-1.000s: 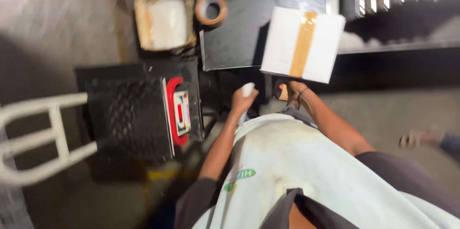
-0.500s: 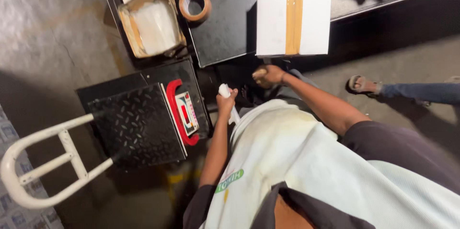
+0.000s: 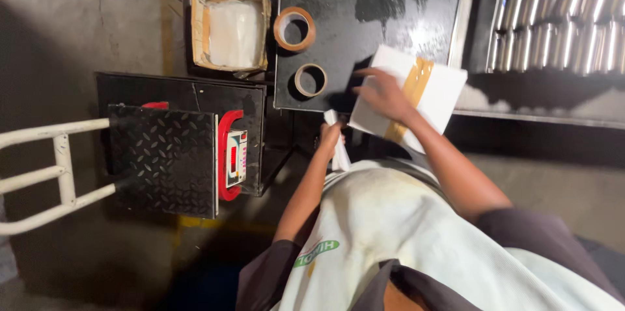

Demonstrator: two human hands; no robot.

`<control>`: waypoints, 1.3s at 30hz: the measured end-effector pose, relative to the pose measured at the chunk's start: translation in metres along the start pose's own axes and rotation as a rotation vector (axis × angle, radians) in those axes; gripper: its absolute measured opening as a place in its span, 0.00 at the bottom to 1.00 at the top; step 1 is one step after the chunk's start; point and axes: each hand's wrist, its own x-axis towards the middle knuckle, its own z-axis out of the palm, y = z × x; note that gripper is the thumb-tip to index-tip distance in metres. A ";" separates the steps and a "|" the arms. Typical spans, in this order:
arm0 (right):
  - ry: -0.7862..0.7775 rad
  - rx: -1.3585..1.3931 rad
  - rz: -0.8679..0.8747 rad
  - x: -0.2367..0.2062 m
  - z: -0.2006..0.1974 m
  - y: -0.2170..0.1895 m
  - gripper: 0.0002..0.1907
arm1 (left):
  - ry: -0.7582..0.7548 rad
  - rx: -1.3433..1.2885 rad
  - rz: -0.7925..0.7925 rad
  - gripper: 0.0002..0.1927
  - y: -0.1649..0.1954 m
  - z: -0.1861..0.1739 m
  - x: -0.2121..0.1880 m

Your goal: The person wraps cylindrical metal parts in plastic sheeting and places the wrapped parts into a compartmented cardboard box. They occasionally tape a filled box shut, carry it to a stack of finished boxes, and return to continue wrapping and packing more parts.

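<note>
A white cardboard box sealed with a strip of brown tape lies at the edge of a black table. My right hand rests flat on top of the box, fingers spread. My left hand is closed around a small white slip or paper just below the table's front edge. Two rolls of brown tape lie on the table to the left of the box.
A black platform scale with a red-framed display stands on the floor at left, with a white tubular handle beside it. An open carton of white material sits above it. A roller conveyor runs at the upper right.
My right hand has gone from beneath the box up onto its top. The box now lies tilted, further right on the table. My left hand still holds the white paper.
</note>
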 end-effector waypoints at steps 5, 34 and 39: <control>0.392 -0.253 0.032 -0.043 -0.124 0.103 0.19 | -0.260 -0.591 -0.026 0.25 0.006 0.031 0.034; -1.021 1.121 0.404 0.196 0.431 -0.264 0.07 | 1.053 -0.063 0.174 0.33 -0.180 -0.343 -0.068; -0.580 0.297 -0.310 0.202 0.439 -0.275 0.16 | 0.960 -0.481 0.102 0.28 -0.170 -0.357 -0.074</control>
